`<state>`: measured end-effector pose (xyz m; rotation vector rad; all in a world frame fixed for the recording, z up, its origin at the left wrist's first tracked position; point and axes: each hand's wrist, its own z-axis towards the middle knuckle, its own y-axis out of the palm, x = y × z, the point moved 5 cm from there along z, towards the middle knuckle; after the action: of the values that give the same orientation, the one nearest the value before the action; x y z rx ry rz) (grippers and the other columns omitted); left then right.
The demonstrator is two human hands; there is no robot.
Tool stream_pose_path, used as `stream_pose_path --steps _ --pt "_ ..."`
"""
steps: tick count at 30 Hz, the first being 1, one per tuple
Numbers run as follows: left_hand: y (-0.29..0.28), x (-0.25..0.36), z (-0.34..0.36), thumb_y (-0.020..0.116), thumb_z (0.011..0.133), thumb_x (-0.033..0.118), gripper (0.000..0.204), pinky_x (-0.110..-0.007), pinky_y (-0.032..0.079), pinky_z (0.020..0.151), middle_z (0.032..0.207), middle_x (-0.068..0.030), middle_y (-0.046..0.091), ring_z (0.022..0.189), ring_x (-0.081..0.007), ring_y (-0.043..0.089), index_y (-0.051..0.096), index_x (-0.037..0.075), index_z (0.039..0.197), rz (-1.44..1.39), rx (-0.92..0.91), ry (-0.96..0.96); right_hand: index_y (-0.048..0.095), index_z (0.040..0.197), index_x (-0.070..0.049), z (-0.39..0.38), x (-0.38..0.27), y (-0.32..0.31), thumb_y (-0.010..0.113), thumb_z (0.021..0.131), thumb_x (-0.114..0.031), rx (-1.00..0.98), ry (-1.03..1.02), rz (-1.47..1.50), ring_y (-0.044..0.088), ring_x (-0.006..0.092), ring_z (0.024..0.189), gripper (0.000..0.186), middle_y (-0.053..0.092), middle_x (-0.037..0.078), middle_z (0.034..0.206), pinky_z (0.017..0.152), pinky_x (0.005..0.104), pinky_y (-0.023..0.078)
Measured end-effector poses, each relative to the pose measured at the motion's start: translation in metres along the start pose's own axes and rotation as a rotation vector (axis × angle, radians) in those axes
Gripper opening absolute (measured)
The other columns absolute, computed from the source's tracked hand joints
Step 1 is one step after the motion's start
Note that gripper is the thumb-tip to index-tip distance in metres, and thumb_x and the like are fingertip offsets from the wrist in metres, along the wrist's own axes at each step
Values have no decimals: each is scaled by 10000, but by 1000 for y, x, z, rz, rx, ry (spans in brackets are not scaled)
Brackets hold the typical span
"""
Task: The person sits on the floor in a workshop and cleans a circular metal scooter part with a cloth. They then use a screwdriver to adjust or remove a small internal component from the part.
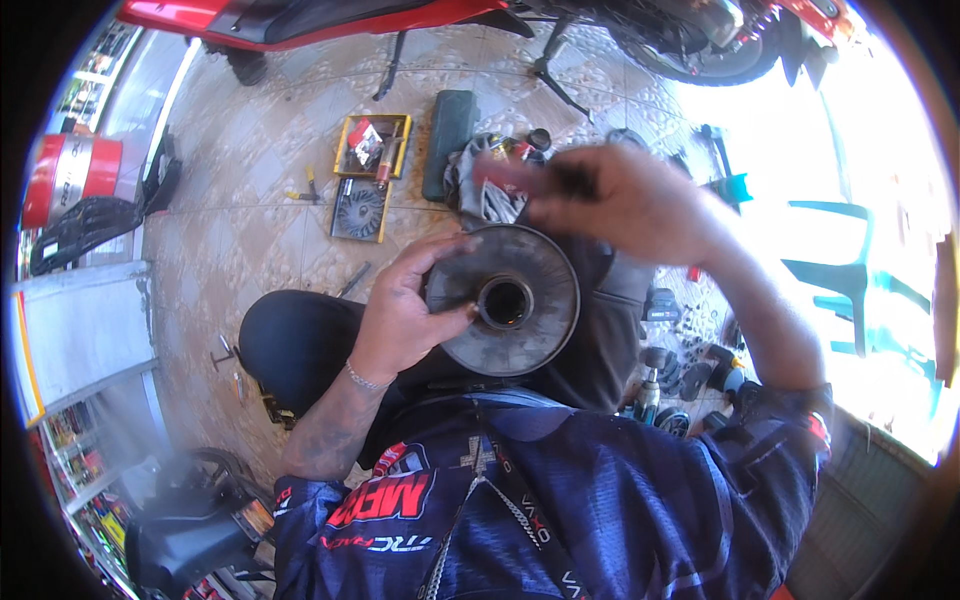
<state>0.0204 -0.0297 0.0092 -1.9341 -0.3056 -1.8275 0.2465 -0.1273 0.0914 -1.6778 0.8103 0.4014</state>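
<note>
A round grey metal pulley disc [547,300] with a raised hollow hub in its centre rests over my lap. My left hand [408,308] grips its left side, the thumb lying against the hub and the fingers curled around the rim. Above the disc's far right edge, apart from it, my right hand [635,205] is smeared by motion. A reddish blur stretches left from its fingers; whether that is a held thing or a fingertip cannot be made out. Just beyond the disc, a grey rag [465,185] lies bunched on the floor.
Ahead on the tiled floor are a yellow-edged open box [372,147], a boxed finned fan part [359,211] and a dark green case [450,140]. A red motorcycle [330,22] stands at the far side. To the right lie a cordless drill [648,393] and a teal chair [830,265].
</note>
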Motion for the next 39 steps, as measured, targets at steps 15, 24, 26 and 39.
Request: stream_pose_path --steps 15,24,26,39 --pt "3 -11 6 803 678 -100 663 -385 390 1173 1393 -120 606 1352 -231 533 629 -13 1311 -164 -8 -111 745 998 23 -80 368 318 622 960 -240 268 662 21 723 404 1012 293 740 257 1035 882 472 586" --pt "7 -3 6 787 682 -115 660 -379 388 1170 1393 -123 602 1352 -234 531 636 -2 1314 -90 -24 -43 665 1153 -14 -82 387 333 670 886 -101 463 877 212 707 406 1058 281 726 244 1075 904 474 582" --pt "6 -2 6 784 683 -116 662 -376 390 1169 1396 -124 601 1349 -236 533 635 -1 1318 -56 -24 -22 685 1172 -22 -79 338 258 696 894 -148 706 725 338 699 395 1081 306 727 229 1100 943 462 556" --pt "10 -4 3 811 720 -68 608 -347 439 1126 1357 -103 631 1297 -211 575 651 6 1302 -122 -21 -30 580 1321 12 -70 -57 59 876 713 -228 348 -337 -104 634 360 1098 718 627 186 1224 901 464 546"
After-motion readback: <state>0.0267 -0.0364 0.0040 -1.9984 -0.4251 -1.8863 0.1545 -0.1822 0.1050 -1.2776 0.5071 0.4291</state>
